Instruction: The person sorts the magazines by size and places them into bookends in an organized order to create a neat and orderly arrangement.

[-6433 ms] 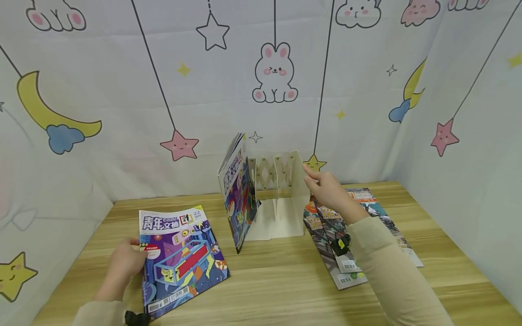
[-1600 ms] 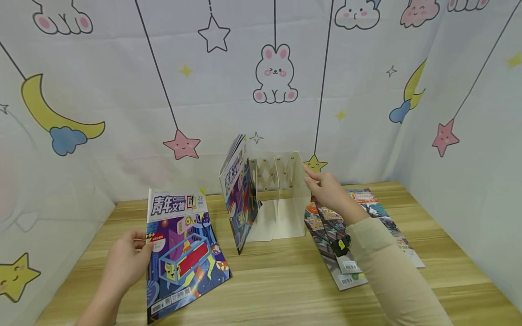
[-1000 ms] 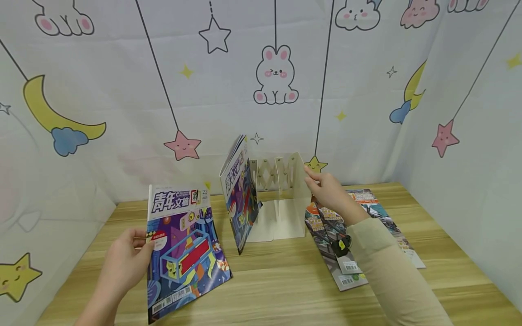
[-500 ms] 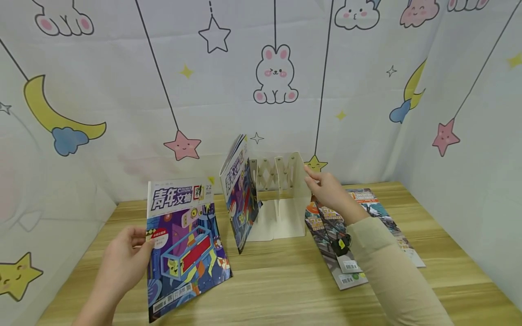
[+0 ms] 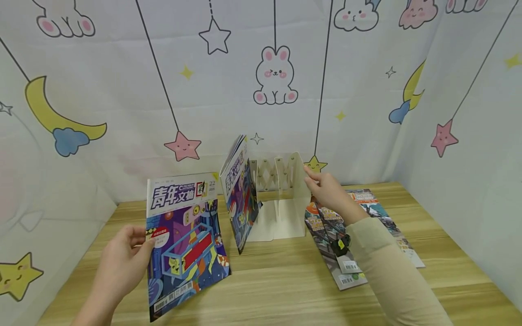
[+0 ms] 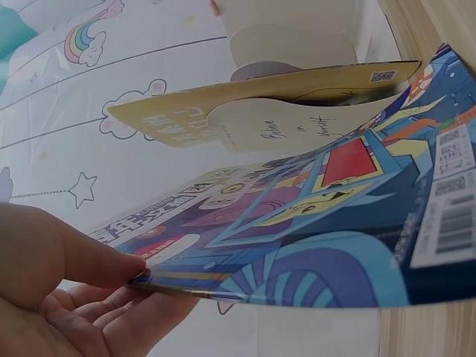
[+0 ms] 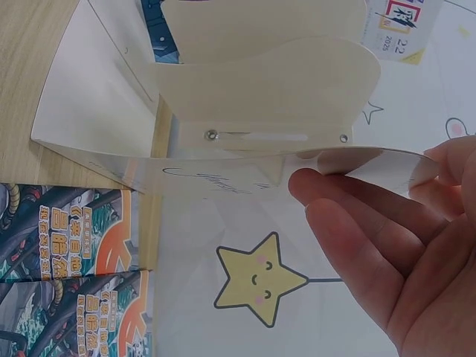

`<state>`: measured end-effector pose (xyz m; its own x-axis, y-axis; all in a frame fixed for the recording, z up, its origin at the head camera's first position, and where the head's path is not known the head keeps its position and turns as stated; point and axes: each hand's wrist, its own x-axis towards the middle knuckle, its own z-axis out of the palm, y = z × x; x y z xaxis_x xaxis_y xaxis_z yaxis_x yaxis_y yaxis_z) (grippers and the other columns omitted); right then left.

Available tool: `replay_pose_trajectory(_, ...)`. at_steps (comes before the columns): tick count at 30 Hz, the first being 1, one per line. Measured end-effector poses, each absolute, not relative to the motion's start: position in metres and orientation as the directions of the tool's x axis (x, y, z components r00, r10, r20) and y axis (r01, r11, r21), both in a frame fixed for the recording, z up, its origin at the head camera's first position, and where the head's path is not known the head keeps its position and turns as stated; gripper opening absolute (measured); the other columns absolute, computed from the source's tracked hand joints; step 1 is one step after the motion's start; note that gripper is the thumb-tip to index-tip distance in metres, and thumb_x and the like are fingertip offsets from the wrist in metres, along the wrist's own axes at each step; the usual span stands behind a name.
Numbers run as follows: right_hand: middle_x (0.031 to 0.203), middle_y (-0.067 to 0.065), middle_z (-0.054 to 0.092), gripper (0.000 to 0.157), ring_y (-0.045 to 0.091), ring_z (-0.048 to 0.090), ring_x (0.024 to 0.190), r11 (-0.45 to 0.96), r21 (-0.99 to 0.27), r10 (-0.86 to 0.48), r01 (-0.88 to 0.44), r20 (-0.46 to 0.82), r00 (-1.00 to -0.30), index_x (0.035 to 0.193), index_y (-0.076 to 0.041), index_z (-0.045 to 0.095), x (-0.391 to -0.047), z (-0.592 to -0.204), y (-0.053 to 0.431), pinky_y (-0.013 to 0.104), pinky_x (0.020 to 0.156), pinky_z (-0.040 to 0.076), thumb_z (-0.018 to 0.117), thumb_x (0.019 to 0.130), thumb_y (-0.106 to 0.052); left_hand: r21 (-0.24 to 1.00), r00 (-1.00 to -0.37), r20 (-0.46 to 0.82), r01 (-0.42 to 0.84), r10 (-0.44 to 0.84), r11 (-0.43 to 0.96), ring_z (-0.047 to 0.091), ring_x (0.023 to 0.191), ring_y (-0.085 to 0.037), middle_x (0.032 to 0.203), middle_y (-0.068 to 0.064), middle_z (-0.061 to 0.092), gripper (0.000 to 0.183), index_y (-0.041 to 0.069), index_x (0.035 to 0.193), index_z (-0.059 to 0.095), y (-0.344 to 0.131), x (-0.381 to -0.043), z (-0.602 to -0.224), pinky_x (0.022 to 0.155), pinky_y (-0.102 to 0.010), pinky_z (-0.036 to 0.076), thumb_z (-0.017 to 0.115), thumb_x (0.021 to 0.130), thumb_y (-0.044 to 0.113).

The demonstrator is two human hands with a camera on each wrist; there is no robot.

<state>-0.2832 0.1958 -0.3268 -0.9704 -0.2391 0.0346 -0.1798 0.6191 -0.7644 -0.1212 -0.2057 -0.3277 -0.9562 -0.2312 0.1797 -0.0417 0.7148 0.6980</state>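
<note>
My left hand [image 5: 126, 258] pinches the left edge of a purple and blue magazine [image 5: 187, 240], thumb on the cover. The magazine tilts up with its top edge raised and its lower edge close over the table. My right hand [image 5: 330, 190] grips the right end panel of a cream metal book rack [image 5: 285, 222]; in the right wrist view, thumb and fingers [image 7: 349, 245] lie on opposite sides of that panel. A matching magazine [image 5: 238, 199] stands upright at the rack's left side, overlapping the left panel in the head view.
Several grey and teal magazines [image 5: 346, 276] lie overlapping on the wooden table [image 5: 265, 290], right of the rack and partly under my right forearm. Behind the table hangs a white cloth [image 5: 228, 99] with cartoon prints.
The magazine in my left hand lay flat on the table; its top edge has since risen steadily, tilting the cover toward me. My right hand stays at the rack's panel.
</note>
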Motion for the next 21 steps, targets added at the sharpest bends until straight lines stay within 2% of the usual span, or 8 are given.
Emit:
replay_pose_trajectory(7, 0.069, 0.011, 0.051, 0.052, 0.022, 0.058, 0.06, 0.619, -0.764, -0.236, -0.184, 0.042, -0.971, 0.15, -0.027, 0.02, -0.2839, -0.3288, 0.1954, 0.032, 0.048, 0.048, 0.039, 0.102, -0.035, 0.7, -0.944, 0.233, -0.004, -0.234, 0.714, 0.068, 0.085, -0.032, 0.106, -0.028, 0.063, 0.027, -0.006, 0.111, 0.051, -0.2026, -0.1182, -0.3248, 0.06, -0.028, 0.056, 0.054, 0.095, 0.015)
replay_pose_trajectory(16, 0.065, 0.009, 0.048, 0.053, 0.022, 0.055, 0.057, 0.608, -0.775, -0.238, -0.174, 0.031, -0.971, 0.15, -0.027, 0.02, -0.2836, -0.3275, 0.1945, 0.032, 0.048, 0.047, 0.04, 0.102, -0.036, 0.705, -0.936, 0.238, -0.017, -0.259, 0.709, 0.067, 0.088, -0.033, 0.109, -0.029, 0.062, 0.029, -0.006, 0.114, 0.051, -0.1989, -0.1129, -0.3208, 0.062, -0.029, 0.057, 0.054, 0.096, 0.016)
replay_pose_trajectory(21, 0.063, 0.009, 0.048, 0.053, 0.022, 0.055, 0.056, 0.607, -0.774, -0.237, -0.178, 0.038, -0.971, 0.15, -0.027, 0.021, -0.2837, -0.3266, 0.1944, 0.031, 0.047, 0.047, 0.04, 0.102, -0.035, 0.705, -0.927, 0.262, -0.004, -0.266, 0.709, 0.068, 0.084, -0.029, 0.106, -0.028, 0.064, 0.027, -0.005, 0.113, 0.052, -0.197, -0.1111, -0.3193, 0.06, -0.027, 0.056, 0.055, 0.095, 0.015)
